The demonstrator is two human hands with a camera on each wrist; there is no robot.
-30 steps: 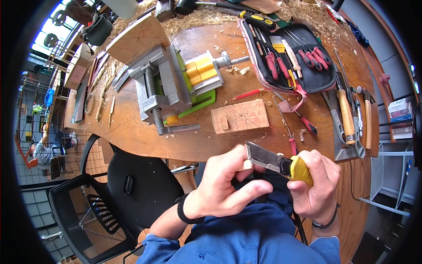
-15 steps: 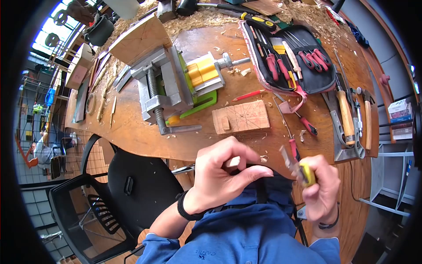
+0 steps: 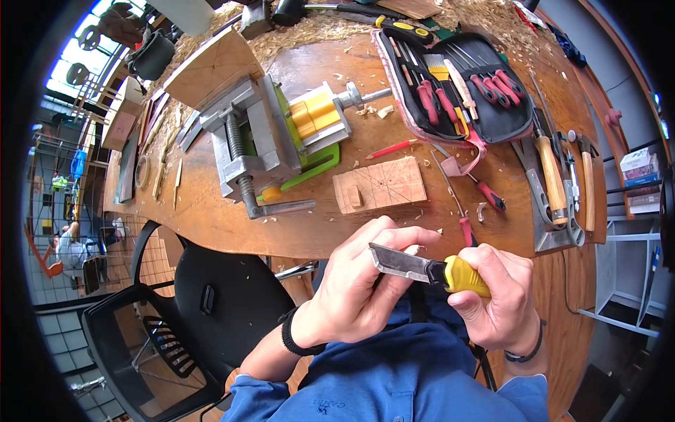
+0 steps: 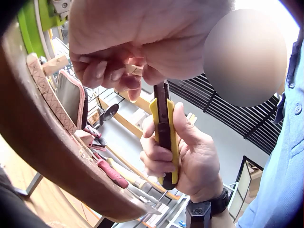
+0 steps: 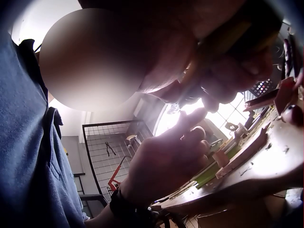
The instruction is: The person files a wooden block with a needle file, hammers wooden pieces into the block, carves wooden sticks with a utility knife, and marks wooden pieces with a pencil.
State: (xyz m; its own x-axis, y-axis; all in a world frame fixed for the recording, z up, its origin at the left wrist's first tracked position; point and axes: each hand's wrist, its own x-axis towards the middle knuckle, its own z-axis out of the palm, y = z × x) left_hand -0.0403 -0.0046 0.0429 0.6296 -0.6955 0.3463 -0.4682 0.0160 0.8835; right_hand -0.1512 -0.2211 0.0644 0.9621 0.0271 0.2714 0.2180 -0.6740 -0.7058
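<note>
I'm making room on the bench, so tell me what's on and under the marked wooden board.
A small block sits near one end of the marked wooden board; anything beneath is covered from view.

Black mesh-backed chair (image 3: 214, 302) beside the wooden workbench (image 3: 295, 235); dark lidded pot (image 3: 151, 56) near the bench's far-left corner.

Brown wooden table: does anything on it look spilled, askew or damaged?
Pale curled wood shavings lie loosely scattered, thickest along the far side of the brown wooden table. They look like untidy carving waste. I see no clear damage.
</note>
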